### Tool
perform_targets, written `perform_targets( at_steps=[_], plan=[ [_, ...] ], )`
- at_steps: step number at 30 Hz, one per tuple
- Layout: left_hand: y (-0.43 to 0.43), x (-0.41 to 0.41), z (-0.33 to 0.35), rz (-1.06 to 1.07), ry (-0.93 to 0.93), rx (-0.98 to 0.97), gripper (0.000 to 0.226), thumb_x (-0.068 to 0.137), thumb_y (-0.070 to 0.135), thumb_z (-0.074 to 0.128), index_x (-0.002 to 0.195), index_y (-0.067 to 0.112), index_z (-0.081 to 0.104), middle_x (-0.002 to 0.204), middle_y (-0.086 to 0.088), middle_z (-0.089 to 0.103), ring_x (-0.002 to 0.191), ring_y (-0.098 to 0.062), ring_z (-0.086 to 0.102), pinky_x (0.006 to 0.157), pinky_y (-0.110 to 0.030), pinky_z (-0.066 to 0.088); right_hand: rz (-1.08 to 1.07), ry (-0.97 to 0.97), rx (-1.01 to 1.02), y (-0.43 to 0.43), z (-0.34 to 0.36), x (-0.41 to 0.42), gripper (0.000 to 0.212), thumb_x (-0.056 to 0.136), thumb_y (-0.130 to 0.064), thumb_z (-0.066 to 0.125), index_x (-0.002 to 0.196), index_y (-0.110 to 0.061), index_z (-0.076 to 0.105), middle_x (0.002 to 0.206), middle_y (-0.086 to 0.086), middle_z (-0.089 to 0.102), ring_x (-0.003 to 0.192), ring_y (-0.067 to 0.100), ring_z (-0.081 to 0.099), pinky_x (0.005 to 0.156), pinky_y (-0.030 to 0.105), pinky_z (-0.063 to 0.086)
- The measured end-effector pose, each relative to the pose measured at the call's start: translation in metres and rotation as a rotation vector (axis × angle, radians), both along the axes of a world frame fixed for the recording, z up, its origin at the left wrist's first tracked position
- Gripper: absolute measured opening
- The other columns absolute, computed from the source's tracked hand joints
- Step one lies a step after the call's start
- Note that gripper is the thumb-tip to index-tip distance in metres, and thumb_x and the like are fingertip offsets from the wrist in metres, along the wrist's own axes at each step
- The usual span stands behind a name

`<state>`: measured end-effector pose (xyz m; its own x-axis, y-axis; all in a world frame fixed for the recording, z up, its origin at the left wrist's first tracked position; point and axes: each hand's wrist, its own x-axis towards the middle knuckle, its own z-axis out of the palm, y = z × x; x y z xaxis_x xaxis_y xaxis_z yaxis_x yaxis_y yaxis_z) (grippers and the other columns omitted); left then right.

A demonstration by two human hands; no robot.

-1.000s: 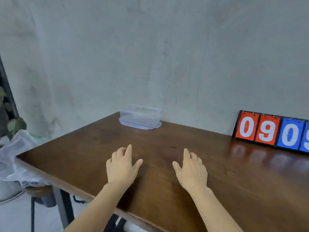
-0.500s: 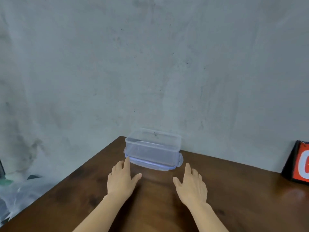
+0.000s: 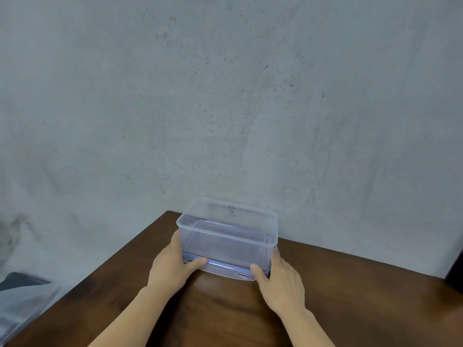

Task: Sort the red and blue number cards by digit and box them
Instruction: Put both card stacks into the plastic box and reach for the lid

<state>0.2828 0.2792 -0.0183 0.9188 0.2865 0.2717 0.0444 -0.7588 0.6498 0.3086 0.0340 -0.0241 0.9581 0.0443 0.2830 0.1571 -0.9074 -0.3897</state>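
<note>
A clear plastic box (image 3: pixel 226 242) stands open-topped on its bluish lid (image 3: pixel 223 269) at the far corner of the brown table (image 3: pixel 225 319), close to the wall. My left hand (image 3: pixel 170 269) clasps the box's left front corner, with the thumb on the front near the lid and the fingers along the left side. At the right front corner, my right hand (image 3: pixel 283 286) holds the box the same way. The inside of the box looks empty. No red or blue number cards are in view.
A grey concrete wall (image 3: pixel 225 108) rises right behind the box. A dark object's edge (image 3: pixel 454 274) shows at the right border. Off the table's left edge lies pale plastic sheeting (image 3: pixel 22 304).
Both hands have moved forward from the tabletop to the box and taken hold of its front corners. The view has swung left and closer, so the number board has left the frame.
</note>
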Motion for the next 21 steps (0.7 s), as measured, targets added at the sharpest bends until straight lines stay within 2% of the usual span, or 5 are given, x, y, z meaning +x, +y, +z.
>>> perform_targets(
  at_steps=[4, 10, 17, 21],
  plan=[
    [-0.002, -0.005, -0.003, 0.024, 0.011, -0.001, 0.080, 0.074, 0.056, 0.073, 0.136, 0.027, 0.031, 0.116, 0.011, 0.059, 0.098, -0.012, 0.057, 0.074, -0.027, 0.046, -0.020, -0.017, -0.025, 0.000, -0.002, -0.005, 0.069, 0.091, -0.065, 0.036, 0.145, -0.023, 0.030, 0.135, -0.003, 0.053, 0.114, 0.012, 0.055, 0.100, 0.031, 0.044],
    [-0.012, -0.032, -0.003, 0.053, 0.029, 0.032, 0.081, 0.072, 0.057, 0.073, 0.133, 0.024, 0.032, 0.116, 0.007, 0.060, 0.100, -0.015, 0.059, 0.075, -0.030, 0.050, -0.029, -0.032, -0.004, -0.009, -0.006, -0.032, 0.064, 0.091, -0.063, 0.039, 0.140, -0.021, 0.037, 0.123, -0.002, 0.060, 0.111, 0.013, 0.056, 0.100, 0.033, 0.045],
    [-0.040, -0.101, -0.002, 0.098, 0.042, 0.054, 0.079, 0.072, 0.057, 0.074, 0.130, 0.021, 0.033, 0.115, 0.005, 0.061, 0.098, -0.017, 0.059, 0.074, -0.032, 0.051, -0.012, -0.001, 0.010, -0.033, -0.003, -0.091, 0.062, 0.091, -0.060, 0.041, 0.136, -0.017, 0.041, 0.128, 0.002, 0.059, 0.110, 0.017, 0.057, 0.098, 0.036, 0.046],
    [-0.063, -0.146, 0.000, 0.129, 0.032, 0.055, 0.080, 0.072, 0.055, 0.075, 0.130, 0.021, 0.033, 0.117, 0.005, 0.060, 0.099, -0.017, 0.059, 0.073, -0.029, 0.049, 0.007, 0.012, 0.047, -0.051, 0.001, -0.128, 0.060, 0.091, -0.057, 0.045, 0.137, -0.018, 0.040, 0.121, 0.001, 0.061, 0.106, 0.017, 0.058, 0.093, 0.036, 0.049]
  ],
)
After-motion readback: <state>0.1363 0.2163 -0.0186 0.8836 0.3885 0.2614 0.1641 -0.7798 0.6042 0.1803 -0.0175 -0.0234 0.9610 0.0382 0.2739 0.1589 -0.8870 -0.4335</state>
